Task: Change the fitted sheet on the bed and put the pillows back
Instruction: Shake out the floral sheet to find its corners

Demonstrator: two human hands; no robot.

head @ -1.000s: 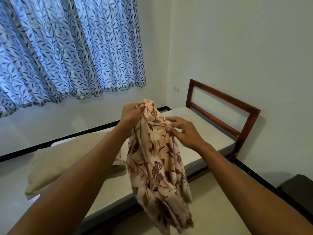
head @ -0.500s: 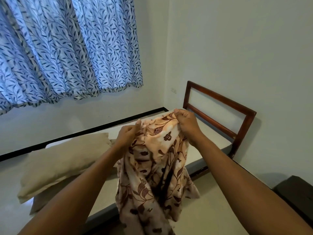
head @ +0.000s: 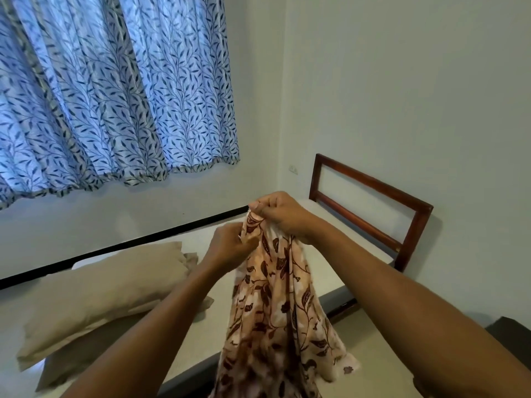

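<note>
A peach fitted sheet with a brown leaf print (head: 275,308) hangs bunched in front of me, above the bare mattress (head: 321,271). My right hand (head: 280,214) pinches its top edge at the highest point. My left hand (head: 230,248) grips the same edge a little lower and to the left. The cloth's lower part drapes down to the mattress's near side. Two beige pillows (head: 100,294) lie stacked on the left part of the mattress.
A dark wooden bed end frame (head: 370,208) stands at the right, against the white wall. Blue leaf-print curtains (head: 115,93) hang over the window on the left wall. A dark object (head: 511,337) sits on the floor at the far right.
My right hand has risen with the sheet's top edge while my left hand slid in close below it. The spread cloth has gathered into a narrower bunch.
</note>
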